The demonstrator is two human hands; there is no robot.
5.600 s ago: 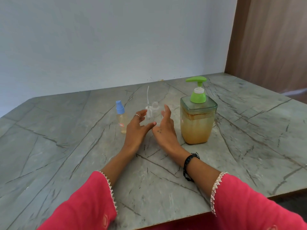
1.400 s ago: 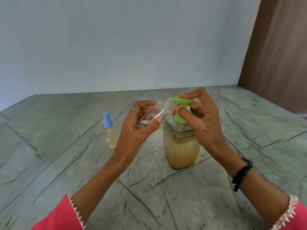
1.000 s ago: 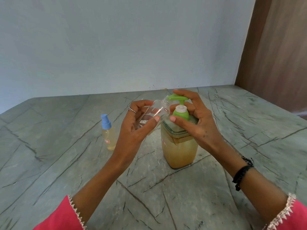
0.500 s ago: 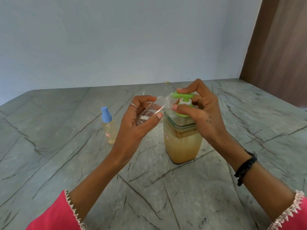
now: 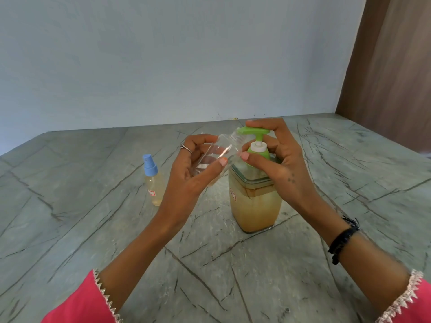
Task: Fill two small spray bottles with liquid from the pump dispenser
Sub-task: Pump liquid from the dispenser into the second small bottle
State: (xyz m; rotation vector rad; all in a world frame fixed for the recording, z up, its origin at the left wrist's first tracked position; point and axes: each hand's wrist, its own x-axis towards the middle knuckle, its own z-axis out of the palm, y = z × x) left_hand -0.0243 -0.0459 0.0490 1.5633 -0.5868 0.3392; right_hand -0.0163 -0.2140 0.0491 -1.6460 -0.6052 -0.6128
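Since half a second ago, the green pump head (image 5: 254, 131) has risen: more of its white collar and stem shows under my right hand (image 5: 277, 159), and my forefinger lies across the top of it.

Nearest me, my pink sleeves frame the grey, dark-veined stone table (image 5: 210, 264), which runs back to a pale blue wall (image 5: 175, 54); a brown wooden panel (image 5: 391, 66) closes the right side.

My left hand (image 5: 190, 173) holds the clear spray bottle (image 5: 215, 153) off the table, thumb in front and fingers curled behind it. It is tilted, long axis rising from lower left to upper right, open neck pointing at the spout tip. A little clear liquid lies in its lower end.

My right hand wraps the pump: forefinger on top, thumb across the front of the collar. The pump dispenser (image 5: 255, 206) stands upright beneath, partly full of amber liquid.

Further left, well apart from the dispenser, the second spray bottle (image 5: 154, 183) stands upright with its blue cap on and yellowish liquid inside.
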